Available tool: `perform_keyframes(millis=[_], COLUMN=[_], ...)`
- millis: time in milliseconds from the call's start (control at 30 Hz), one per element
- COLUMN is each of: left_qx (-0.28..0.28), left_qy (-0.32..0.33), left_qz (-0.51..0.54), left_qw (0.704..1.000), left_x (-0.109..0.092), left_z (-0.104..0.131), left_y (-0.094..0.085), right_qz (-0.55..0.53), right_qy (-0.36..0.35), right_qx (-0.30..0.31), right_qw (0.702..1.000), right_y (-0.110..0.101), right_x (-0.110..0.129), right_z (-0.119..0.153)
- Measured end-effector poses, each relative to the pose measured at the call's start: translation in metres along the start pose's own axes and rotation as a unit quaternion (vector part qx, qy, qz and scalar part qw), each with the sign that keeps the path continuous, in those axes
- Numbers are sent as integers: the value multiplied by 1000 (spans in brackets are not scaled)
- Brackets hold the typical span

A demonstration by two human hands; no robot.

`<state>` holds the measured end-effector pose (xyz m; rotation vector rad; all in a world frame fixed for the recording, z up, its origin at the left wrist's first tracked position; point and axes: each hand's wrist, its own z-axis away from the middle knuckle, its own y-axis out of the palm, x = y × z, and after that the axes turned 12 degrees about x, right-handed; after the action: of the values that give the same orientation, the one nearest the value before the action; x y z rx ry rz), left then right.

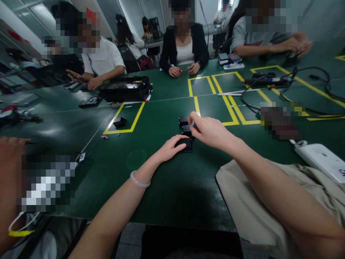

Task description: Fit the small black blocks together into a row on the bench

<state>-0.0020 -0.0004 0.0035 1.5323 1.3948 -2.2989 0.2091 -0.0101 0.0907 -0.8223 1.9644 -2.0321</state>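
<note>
Three small black boxes sit in a short row on the green table in front of me. My left hand [172, 148] has its thumb and fingers around the nearest black box [186, 144], resting on the table. A pale bracelet circles that wrist. Over the middle black box [186, 130] is my right hand [211, 131], its fingers curled into a pinch. Something small and pale shows at those fingertips, too small to name. Partly behind the right fingers stands the farthest black box [183, 120].
Yellow tape outlines [138, 117] mark the green table [161, 187]. Another small black piece [119, 122] and a long black tray [125, 89] are on the left. Cables [244, 95], a white power bank [320, 160] and beige cloth [242, 190] lie right. Several people sit around the table.
</note>
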Motion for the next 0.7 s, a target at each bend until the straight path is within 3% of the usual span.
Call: perform_keyframes(millis=[700], left_qx=[-2], left_qy=[6], left_qz=[-3], left_qw=[1000], left_x=[1], left_z=[0], left_y=[0], right_qz=[46], right_qy=[18], right_qx=[8], right_qw=[999], right_y=[-1], right_x=[3], right_z=[0])
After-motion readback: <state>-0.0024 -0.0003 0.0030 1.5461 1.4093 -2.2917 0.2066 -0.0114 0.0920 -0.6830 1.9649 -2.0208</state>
